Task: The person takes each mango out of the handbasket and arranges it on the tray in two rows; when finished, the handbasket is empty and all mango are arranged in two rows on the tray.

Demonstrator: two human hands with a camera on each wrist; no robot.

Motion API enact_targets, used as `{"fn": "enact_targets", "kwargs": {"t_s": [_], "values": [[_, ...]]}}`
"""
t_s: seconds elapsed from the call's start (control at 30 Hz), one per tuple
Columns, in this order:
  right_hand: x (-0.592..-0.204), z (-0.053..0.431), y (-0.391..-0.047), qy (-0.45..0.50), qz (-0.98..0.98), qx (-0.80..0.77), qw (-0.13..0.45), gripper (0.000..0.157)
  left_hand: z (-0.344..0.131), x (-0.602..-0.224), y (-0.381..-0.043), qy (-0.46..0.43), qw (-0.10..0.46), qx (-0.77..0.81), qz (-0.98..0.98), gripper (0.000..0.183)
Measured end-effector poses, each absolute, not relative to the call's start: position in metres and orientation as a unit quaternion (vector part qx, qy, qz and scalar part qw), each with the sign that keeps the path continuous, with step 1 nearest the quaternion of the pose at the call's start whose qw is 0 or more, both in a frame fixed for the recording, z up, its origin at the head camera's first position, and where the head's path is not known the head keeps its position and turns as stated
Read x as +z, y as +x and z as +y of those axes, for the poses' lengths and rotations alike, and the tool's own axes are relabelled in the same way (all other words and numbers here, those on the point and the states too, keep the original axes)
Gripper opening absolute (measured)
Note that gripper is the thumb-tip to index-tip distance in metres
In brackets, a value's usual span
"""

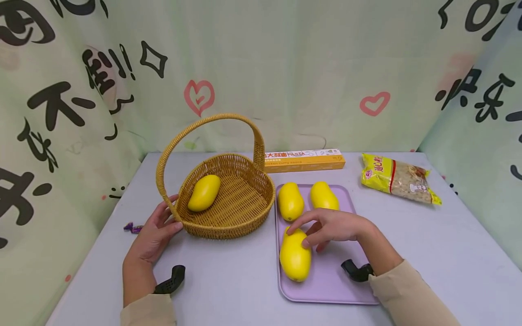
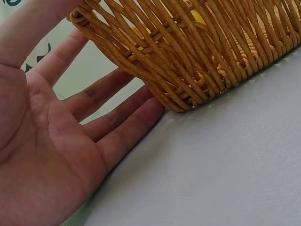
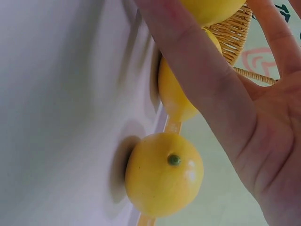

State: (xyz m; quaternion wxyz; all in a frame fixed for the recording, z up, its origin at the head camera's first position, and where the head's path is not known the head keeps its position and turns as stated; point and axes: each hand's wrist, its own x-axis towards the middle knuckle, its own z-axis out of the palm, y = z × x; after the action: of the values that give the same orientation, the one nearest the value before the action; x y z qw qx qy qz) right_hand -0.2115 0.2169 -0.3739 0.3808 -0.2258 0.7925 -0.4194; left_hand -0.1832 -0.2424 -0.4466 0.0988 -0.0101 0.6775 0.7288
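Observation:
My left hand (image 1: 157, 228) is at the left side of a wicker basket (image 1: 228, 233) with a tall arched handle. Its straight fingers touch the outer wall and the thumb lies at the rim. Inside the basket lies one yellow mango (image 1: 204, 193). Over a purple tray (image 1: 326, 290), my right hand (image 1: 334, 228) has finger and thumb on either side of the upper end of the front mango (image 1: 295, 258). Behind it on the tray are two more mangoes, a left one (image 1: 291, 202) and a right one (image 1: 324, 196), whose stem end (image 3: 164, 174) shows in the right wrist view.
A yellow pasta box (image 1: 303, 162) lies behind the tray. Farther right is a yellow-and-clear food packet (image 1: 399, 179). Left of the basket, a small purple wrapped candy (image 1: 132, 228) is near my left hand. A printed curtain (image 1: 285, 68) hangs behind the table.

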Motion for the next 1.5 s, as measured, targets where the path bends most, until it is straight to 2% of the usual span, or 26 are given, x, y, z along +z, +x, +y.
{"fn": "enact_targets", "kwargs": {"t_s": [0.33, 0.57, 0.83, 1.3, 1.5], "values": [[-0.369, 0.217, -0.208, -0.225, 0.801, -0.410, 0.373, 0.033, -0.241, -0.444, -0.182, -0.011, 0.096, 0.729, 0.678, 0.076], [-0.358, 0.215, -0.204, -0.223, 0.821, -0.374, 0.368, 0.040, -0.241, -0.445, -0.182, -0.010, 0.095, 0.734, 0.672, 0.077], [-0.336, 0.213, -0.207, -0.264, 0.855, -0.318, 0.313, 0.043, -0.241, -0.446, -0.182, -0.004, 0.093, 0.734, 0.673, 0.076], [-0.311, 0.201, -0.218, -0.286, 0.881, -0.273, 0.261, 0.047, -0.240, -0.445, -0.182, -0.006, 0.095, 0.732, 0.675, 0.076], [-0.305, 0.194, -0.229, -0.296, 0.873, -0.301, 0.242, 0.044, -0.240, -0.445, -0.182, -0.009, 0.094, 0.731, 0.676, 0.077]]}}
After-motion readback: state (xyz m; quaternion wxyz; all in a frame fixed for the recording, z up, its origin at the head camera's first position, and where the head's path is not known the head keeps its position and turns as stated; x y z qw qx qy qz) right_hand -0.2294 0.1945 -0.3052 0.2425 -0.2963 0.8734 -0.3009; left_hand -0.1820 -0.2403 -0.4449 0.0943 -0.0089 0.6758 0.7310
